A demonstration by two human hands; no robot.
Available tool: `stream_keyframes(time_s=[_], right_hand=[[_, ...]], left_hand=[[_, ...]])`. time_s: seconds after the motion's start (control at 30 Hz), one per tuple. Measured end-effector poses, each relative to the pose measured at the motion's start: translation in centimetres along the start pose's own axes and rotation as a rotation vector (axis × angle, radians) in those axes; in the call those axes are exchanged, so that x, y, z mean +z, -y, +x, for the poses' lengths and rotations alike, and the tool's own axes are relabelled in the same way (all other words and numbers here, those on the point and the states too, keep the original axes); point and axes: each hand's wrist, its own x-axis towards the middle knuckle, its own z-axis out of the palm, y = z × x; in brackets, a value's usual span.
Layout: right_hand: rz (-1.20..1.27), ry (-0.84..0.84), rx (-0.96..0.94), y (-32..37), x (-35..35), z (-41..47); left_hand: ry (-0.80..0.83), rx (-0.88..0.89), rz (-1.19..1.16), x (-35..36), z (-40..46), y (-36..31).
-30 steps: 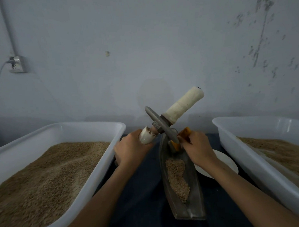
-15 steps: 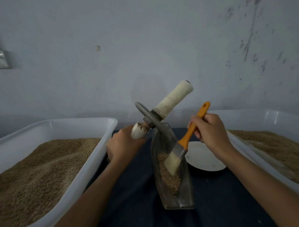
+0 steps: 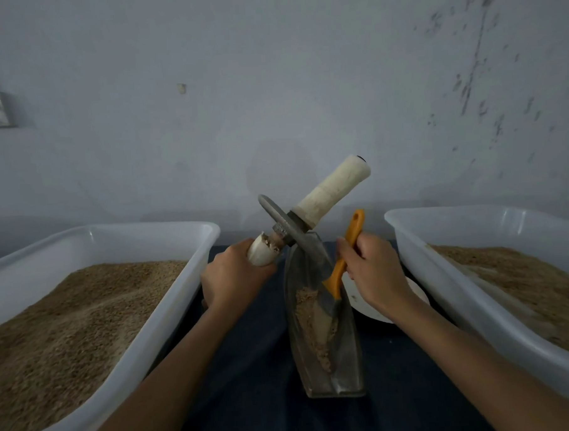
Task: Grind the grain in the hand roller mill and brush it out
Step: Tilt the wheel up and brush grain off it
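Two hands work over one boat-shaped metal trough (image 3: 345, 372), which lies on the dark cloth (image 3: 250, 363) between two white plastic tubs. The trough's long axis runs from the person toward the wall, with its narrow end far and its squared end near. One grinding wheel (image 3: 293, 229) is lifted and tilted above the far end of the trough; its axle slants from lower left to upper right, carrying two pale handles, one at each end. The left hand (image 3: 233, 277) grips the lower handle (image 3: 262, 253) with fingers wrapped round it, while the upper handle (image 3: 335, 188) points free toward the wall. The right hand (image 3: 375, 273) pinches the one orange-handled brush (image 3: 342, 261) about mid-handle, fingers curled round it. The brush slopes down and left, its handle tip up beside the wheel and its bristles down in the trough, at or against the single pile of ground grain (image 3: 309, 325), though contact is hard to judge in the dim light. That pile lies along the trough's left side. The left tub (image 3: 170, 321) and the right tub (image 3: 443, 290) each hold a bed of brown grain. One white plate (image 3: 372, 312) sits on the cloth just right of the trough, partly behind the right wrist.
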Motion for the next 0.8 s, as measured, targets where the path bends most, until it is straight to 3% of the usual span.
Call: stream_keyframes(time_s=[0.2, 0.4, 0.63, 0.8], right_hand=[[0.263, -0.060, -0.012, 1.3, -1.7, 0.7], [0.210, 0.209, 0.160, 1.0, -0.9, 0.8], [-0.011, 0.058, 0.048, -1.0, 0.7, -0.2], [0.148, -0.091, -0.019, -0.9, -0.3, 0.1]], left_hand=[[-0.015, 0.001, -0.006, 0.2, 0.0, 0.3], [-0.007, 0.005, -0.016, 0.3, 0.0, 0.3], [0.011, 0.008, -0.007, 0.4, -0.2, 0.3], [0.014, 0.009, -0.009, 0.4, -0.2, 0.2]])
